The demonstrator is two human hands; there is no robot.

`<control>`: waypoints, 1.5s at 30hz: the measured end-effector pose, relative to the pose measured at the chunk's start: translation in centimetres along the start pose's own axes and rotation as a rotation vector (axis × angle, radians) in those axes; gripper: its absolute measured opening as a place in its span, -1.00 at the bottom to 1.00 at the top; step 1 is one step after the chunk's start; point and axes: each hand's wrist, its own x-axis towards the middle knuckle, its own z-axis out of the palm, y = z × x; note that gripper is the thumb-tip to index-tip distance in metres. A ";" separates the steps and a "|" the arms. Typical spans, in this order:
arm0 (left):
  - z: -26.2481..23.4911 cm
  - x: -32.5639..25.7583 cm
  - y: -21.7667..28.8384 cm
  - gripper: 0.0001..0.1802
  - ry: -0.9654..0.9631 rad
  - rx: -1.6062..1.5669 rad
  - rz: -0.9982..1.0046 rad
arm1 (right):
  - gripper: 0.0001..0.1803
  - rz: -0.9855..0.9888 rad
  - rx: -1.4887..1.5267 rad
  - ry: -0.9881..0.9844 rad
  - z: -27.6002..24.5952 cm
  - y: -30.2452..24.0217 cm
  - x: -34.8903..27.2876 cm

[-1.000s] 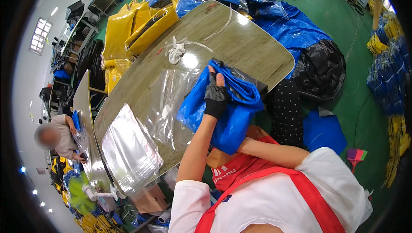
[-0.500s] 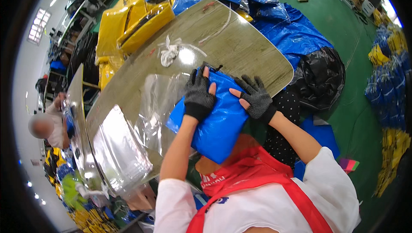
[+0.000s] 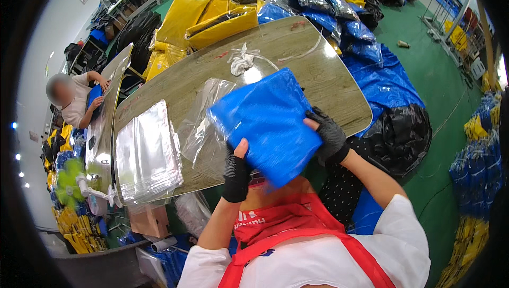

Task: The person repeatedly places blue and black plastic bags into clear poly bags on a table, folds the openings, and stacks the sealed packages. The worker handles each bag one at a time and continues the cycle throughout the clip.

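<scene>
The folded blue bag is covering most of the left hand, leaving only the thumb and gloved wrist showing, and is also hiding the right hand's palm. Its lower corner is blocking the near table edge. A clear plastic sleeve is slipping behind the bag, possibly around it. The seated co-worker's face is blurring out. The fisheye rim is cutting off the yellow bundles at right.

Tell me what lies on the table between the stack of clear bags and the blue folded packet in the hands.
In the head view, a loose clear plastic bag lies between the stack of clear bags and the blue folded packet, its right part tucked under the packet.
</scene>
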 end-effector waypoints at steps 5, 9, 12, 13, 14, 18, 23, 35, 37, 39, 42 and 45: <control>7.7 5.5 1.0 -0.27 0.017 1.560 1.211 | -0.53 0.676 1.262 0.378 -2.0 1.1 -1.2; 6.0 11.5 -7.3 -0.16 -0.239 1.752 0.818 | -0.38 1.038 1.451 0.212 -1.7 5.1 -3.5; 6.5 13.4 -9.2 -0.16 -0.207 1.739 0.795 | -0.41 0.941 1.141 0.235 -2.3 3.4 -1.8; 6.9 14.7 -8.4 -0.19 -0.283 1.725 0.788 | -0.46 1.110 1.340 0.135 -3.1 5.4 -2.0; 6.2 17.5 -8.1 -0.34 -0.363 1.544 0.955 | -0.49 1.113 1.339 0.169 -2.9 5.4 -2.5; -4.1 33.6 -2.0 -0.58 0.289 1.562 0.923 | -0.56 1.034 1.363 0.300 -1.7 5.7 -1.0; -6.9 32.4 -0.2 -0.54 -0.030 1.397 1.019 | -0.56 1.114 1.245 0.368 -3.4 4.8 -1.6; -14.3 7.7 -4.2 -0.42 -0.324 1.948 0.517 | -0.50 1.146 1.171 0.020 -4.6 -5.2 -8.0; -14.6 7.4 -4.4 -0.44 -0.321 1.944 0.529 | -0.54 1.156 1.143 -0.024 -4.5 -6.3 -8.9; -15.0 7.3 -4.5 -0.49 -0.295 1.880 0.530 | -0.57 1.166 1.157 -0.018 -4.4 -7.1 -9.7; -15.3 7.2 -4.9 -0.55 -0.260 1.788 0.551 | -0.62 1.171 1.234 0.021 -4.7 -8.5 -9.0; -17.1 7.4 -4.9 -0.54 -0.227 1.520 0.489 | -0.59 1.139 1.184 0.000 -4.0 -9.0 -8.7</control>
